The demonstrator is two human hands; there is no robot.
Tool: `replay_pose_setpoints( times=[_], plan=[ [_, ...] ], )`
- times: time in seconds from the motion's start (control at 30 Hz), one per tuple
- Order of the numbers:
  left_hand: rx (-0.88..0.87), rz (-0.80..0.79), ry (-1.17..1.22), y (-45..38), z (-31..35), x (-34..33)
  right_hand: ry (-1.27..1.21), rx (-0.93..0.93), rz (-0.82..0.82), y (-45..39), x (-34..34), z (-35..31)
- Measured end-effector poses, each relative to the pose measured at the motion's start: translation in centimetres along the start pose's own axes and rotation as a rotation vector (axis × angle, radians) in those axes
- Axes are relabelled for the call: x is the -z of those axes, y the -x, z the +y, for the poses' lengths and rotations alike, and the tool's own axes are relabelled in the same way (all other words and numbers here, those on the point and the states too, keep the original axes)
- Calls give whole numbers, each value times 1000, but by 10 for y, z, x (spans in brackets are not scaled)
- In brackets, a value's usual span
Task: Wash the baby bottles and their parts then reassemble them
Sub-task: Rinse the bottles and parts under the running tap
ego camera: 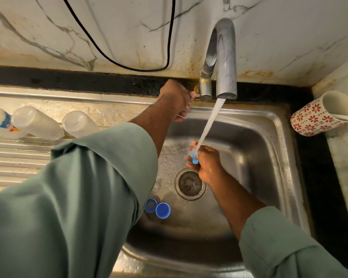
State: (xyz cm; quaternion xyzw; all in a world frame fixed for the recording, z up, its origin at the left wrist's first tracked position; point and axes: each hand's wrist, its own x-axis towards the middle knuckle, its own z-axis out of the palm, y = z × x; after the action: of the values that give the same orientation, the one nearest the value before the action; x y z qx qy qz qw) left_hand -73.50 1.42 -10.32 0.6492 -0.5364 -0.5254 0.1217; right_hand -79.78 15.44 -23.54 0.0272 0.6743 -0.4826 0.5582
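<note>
Water (210, 121) falls from the curved steel tap (223, 57) onto a small, translucent pale-blue bottle part (193, 156), pinched in the fingers of the right hand (206, 161) above the drain (190, 184). Left hand (176, 99), at 11 o'clock from the drain, curls its fingers round the tap handle. Two blue round caps (158, 208) lie touching on the sink (249, 141) floor at 7 o'clock. Three clear bottles (38, 123) lie on the ribbed drainboard (14, 157) at 9 o'clock; one bears a coloured print. A red-flowered mug (317, 117) lies tipped at 2 o'clock.
</note>
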Motion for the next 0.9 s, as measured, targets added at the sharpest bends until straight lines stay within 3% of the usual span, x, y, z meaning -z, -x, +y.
replay_pose_setpoints(
  times=[0.1,0.33,0.5,0.77,0.9],
  plan=[
    [0,1,-2,1,0,0,-1,-24,75,-4,-3,-4],
    [-3,0,-11,-3,-1,-1,30,-4,1,-2,-5,-3],
    [-3,-11,-24,-1,-1,1,255,80,94,-7,-13,-2],
    [0,-12,-23,-1,-1,2,218,-155,-77,-5,-15,-1],
    [21,-21,-16,-1,0,2,-55,-202,-191,-10,-4,-5]
  ],
)
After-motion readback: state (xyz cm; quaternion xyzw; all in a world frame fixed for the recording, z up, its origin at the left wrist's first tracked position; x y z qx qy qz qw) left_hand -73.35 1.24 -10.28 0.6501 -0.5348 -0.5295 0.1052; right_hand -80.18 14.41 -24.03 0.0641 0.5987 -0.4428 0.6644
